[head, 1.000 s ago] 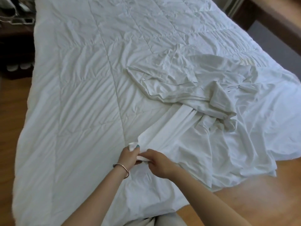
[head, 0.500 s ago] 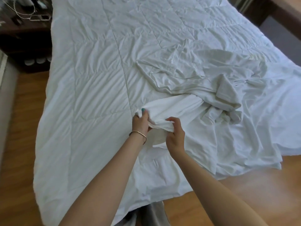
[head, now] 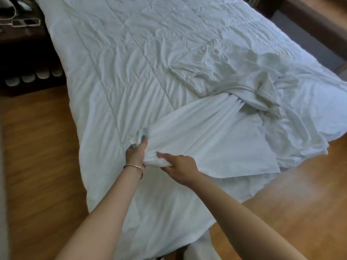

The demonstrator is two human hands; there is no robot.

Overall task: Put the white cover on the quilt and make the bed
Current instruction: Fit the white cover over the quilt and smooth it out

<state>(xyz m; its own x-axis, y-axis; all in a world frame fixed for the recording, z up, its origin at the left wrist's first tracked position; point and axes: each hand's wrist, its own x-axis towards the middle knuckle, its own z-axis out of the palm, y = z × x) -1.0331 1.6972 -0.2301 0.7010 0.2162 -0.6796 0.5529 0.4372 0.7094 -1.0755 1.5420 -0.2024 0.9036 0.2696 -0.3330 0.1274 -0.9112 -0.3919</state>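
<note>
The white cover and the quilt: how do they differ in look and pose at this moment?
The quilt lies spread flat over the bed with stitched seams; the white cover lies on top of it, bunched and without seams. The left hand and right hand grip the cover's edge; neither grips the quilt. Both are white and wrinkled.

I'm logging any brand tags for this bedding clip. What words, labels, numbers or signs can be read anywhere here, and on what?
None can be read.
White cover, gripped by the left hand and right hand: no tag or print shows.
Quilt: plain, only stitch lines.
Items on the dark shelf: too small and blurred to read.
</note>
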